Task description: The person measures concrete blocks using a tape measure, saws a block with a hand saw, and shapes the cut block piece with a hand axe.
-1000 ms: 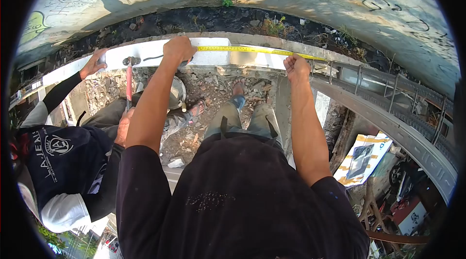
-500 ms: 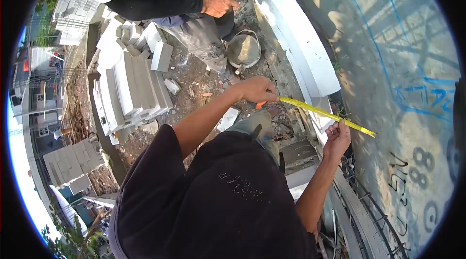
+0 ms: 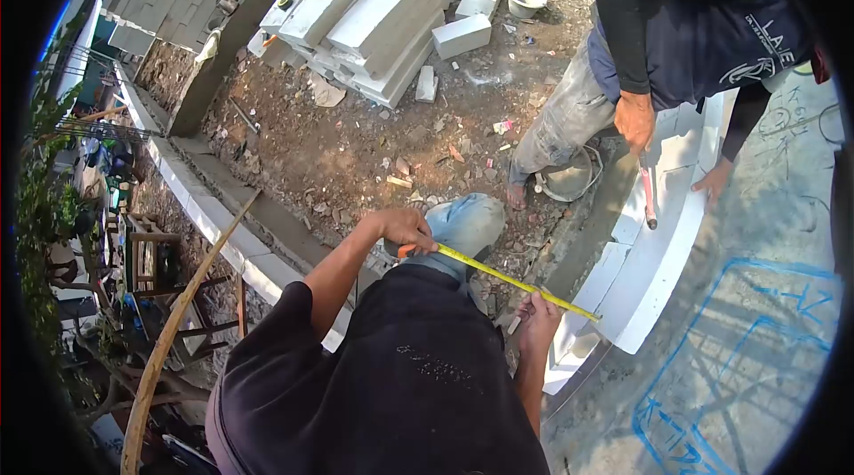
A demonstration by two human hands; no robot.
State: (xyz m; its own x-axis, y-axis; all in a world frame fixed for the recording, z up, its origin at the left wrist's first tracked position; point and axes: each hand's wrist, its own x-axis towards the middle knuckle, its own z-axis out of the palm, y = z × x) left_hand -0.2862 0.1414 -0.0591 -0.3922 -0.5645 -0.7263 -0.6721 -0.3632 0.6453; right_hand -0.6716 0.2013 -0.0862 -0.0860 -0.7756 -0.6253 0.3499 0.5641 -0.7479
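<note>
A yellow tape measure (image 3: 494, 272) is stretched across the front of my body, slanting down to the right. My left hand (image 3: 406, 229) is closed on its left end, above my bent knee. An orange piece (image 3: 406, 251) shows just under that hand; whether it belongs to the tape measure I cannot tell. My right hand (image 3: 537, 318) pinches the blade farther along. The blade's free tip extends past my fingers, over the white block wall (image 3: 627, 284).
A co-worker's hand (image 3: 635, 122) grips a red-handled hammer (image 3: 648, 195) above the wall; their other hand rests at its edge. Beside their leg stands a bucket (image 3: 569, 177). White blocks (image 3: 382, 12) are stacked on the rubble-strewn ground. A long wooden pole (image 3: 182, 306) slants at left.
My view has swung to the right, so the co-worker and block stack appear farther right. Both my hands still hold the tape measure, its tip now over the white blocks.
</note>
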